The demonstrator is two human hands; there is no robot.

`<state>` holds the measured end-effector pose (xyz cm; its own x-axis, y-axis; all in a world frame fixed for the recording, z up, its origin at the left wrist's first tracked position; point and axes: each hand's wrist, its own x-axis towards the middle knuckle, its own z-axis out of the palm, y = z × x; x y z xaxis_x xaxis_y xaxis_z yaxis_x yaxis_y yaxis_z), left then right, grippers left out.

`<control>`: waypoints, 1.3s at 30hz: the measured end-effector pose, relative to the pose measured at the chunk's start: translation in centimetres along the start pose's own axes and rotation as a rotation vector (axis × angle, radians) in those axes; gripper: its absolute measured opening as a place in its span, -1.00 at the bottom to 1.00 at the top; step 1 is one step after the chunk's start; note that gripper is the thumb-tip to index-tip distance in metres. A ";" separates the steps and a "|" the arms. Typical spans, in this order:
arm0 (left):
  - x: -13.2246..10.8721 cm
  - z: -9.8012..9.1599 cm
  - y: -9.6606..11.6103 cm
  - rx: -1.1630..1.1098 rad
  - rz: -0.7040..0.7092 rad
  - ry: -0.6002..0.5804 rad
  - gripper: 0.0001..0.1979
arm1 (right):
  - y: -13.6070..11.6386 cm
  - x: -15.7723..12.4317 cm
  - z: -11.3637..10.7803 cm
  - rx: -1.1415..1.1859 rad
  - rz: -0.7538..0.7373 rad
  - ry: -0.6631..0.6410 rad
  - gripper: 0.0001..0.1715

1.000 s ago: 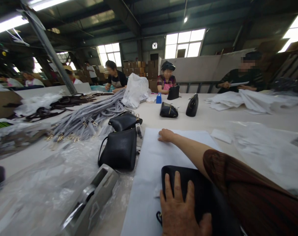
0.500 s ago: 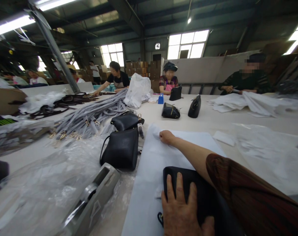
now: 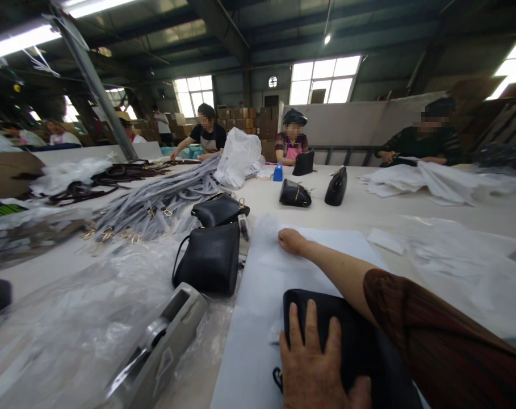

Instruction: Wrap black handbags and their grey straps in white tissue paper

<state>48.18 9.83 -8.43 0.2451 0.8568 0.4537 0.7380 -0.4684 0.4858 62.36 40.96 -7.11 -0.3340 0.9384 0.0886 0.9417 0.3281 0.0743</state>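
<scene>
My left hand (image 3: 313,363) lies flat with fingers spread on a black bag (image 3: 355,335) at the near edge of the table. The bag rests on a white sheet (image 3: 258,295) spread out in front of me. My right hand (image 3: 290,240) reaches across to the sheet's far edge with its fingers closed on it, and the corner next to it is raised a little. Just left of the sheet stand two more black bags (image 3: 209,258), one (image 3: 219,209) behind the other.
A grey tape dispenser (image 3: 164,341) lies on clear plastic bags (image 3: 70,307) at near left. Grey straps (image 3: 155,204) and a white plastic bag (image 3: 238,156) are farther back. Small black bags (image 3: 294,193) sit mid-table, white sheets (image 3: 432,179) at far right. Other people work along the far side.
My right hand has closed on the sheet's far edge and drawn it slightly toward me, lifting the corner. My left hand stays flat on the bag.
</scene>
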 end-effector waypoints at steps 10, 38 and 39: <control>0.1 -0.1 -0.1 0.059 0.002 -0.077 -0.15 | 1.2 -3.7 -3.0 0.110 -0.175 0.230 -0.86; 0.0 -3.3 1.4 0.047 0.056 -0.143 -0.32 | -8.7 -19.1 -20.6 -0.345 -0.470 0.134 -0.82; -0.1 -3.6 1.4 0.050 0.056 -0.141 -0.34 | -10.1 -20.5 -20.9 -0.364 -0.498 0.126 -0.83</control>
<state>46.98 8.34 -5.10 0.3704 0.8530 0.3678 0.7499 -0.5082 0.4234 58.82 16.09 11.10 -0.7521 0.6552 0.0709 0.6050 0.6438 0.4685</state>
